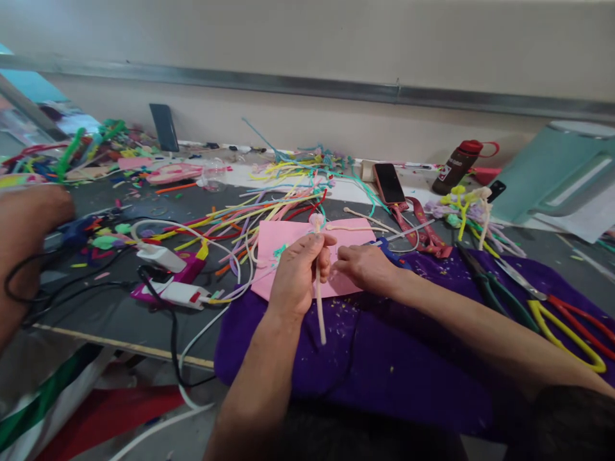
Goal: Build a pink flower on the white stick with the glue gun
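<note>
Head view: the left grip (303, 266) is clenched around a pale stem (321, 314), held over the pink sheet (283, 234). The right grip (358, 262) is near it; its grasp cannot be determined.

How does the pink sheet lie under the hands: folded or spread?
Spread: the pink sheet lies broad and flat, its edges showing on both sides of the left hand.

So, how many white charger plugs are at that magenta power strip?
2: one white charger plug on the far side of the magenta power strip, the other on its near side. Cables could hide more.
</note>
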Demonstrator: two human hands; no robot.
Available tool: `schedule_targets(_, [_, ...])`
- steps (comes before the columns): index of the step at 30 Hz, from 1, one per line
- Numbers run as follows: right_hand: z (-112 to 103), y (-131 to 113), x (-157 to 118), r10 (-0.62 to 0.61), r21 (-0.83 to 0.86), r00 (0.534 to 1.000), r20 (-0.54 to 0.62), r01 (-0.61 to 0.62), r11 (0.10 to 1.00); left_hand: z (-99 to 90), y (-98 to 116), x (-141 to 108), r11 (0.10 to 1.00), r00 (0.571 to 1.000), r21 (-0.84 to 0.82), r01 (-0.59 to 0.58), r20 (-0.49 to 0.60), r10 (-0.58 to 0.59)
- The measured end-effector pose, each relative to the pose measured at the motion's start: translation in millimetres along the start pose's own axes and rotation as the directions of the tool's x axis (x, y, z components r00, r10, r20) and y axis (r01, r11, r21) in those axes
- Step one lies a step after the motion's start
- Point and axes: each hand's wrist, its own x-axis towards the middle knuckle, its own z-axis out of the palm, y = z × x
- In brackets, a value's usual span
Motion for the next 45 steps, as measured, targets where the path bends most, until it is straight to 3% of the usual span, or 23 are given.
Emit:
schedule_targets(4, [5.6,-4.3,6.8,-0.058,-0.05,0.998,0.027,0.059,0.997,-0.1,1.0,-1.0,1.0,1.0,-0.018,-0.002,0.019,0.002])
schedule_targets(7, [8.2,-2.5,6.1,-0.044,-0.021,0.998,-0.033,0.044,0.999,-1.0,1.7,-1.2,1.0,1.0,-0.025,-0.006,0.017,0.007])
schedule_targets(10, [3.2,3.9,0.4,0.109,0.225,0.979,-0.17,-0.069,0.972,-1.5,0.3,-1.0,1.0,1.0,-0.007,-0.009,0.022,0.009])
schedule_targets(12, [-4.5,8.8,-6.0,0.26,0.564,0.947,-0.189,-0.112,0.818,-1.4,-2.2,-0.7,1.0,0.999,0.009,0.013,0.036,-0.013])
schedule_targets(14, [-13.5,12.5,-14.0,0.367,0.854,0.925,-0.098,-0.111,0.508,-0.6,-5.5,-0.2,0.998,0.997,0.03,0.055,0.061,-0.057])
schedule_targets(16, [-21.4,13.9,-22.6,0.421,0.973,0.907,-0.001,-0.096,0.21,1.1,-9.4,0.3,0.992,0.99,0.061,0.111,0.086,-0.116])
schedule_targets(17, [-24.4,13.7,-26.7,0.438,0.99,0.898,0.026,-0.084,0.113,2.4,-11.3,0.5,0.987,0.985,0.079,0.141,0.092,-0.148])
schedule_targets(19, [-28.1,11.8,-34.2,0.471,0.998,0.881,0.044,-0.063,0.026,5.7,-15.2,0.7,0.972,0.972,0.115,0.204,0.097,-0.215])
schedule_targets(23, [-29.6,6.3,-43.3,0.509,0.99,0.861,0.018,-0.085,0.109,12.1,-21.6,0.0,0.949,0.955,0.169,0.265,0.087,-0.282])
schedule_targets(30, [-27.0,0.9,-47.5,0.51,0.862,0.823,-0.249,-0.052,0.504,17.1,-22.1,-2.6,0.935,0.965,0.267,0.234,0.058,-0.257])
schedule_targets(33, [-27.4,-0.5,-48.9,0.46,0.805,0.826,-0.326,-0.012,0.593,17.3,-22.1,-2.7,0.93,0.966,0.292,0.223,0.062,-0.251])
schedule_targets(35, [-28.5,0.7,-49.2,0.462,0.853,0.842,-0.28,-0.002,0.521,16.7,-23.3,-2.3,0.937,0.965,0.272,0.217,0.082,-0.247])
schedule_targets(40, [-28.2,12.2,-46.6,0.549,0.996,0.834,-0.054,0.004,0.092,14.5,-25.9,-0.8,0.95,0.956,0.179,0.255,0.101,-0.276])
schedule_targets(42, [-25.6,16.3,-45.3,0.566,1.0,0.824,-0.027,0.02,0.018,14.0,-26.2,-0.6,0.952,0.955,0.162,0.26,0.1,-0.278])
schedule_targets(45, [-20.1,17.9,-44.2,0.547,1.0,0.837,-0.007,0.018,-0.014,13.4,-26.6,-0.8,0.955,0.957,0.153,0.254,0.106,-0.271])
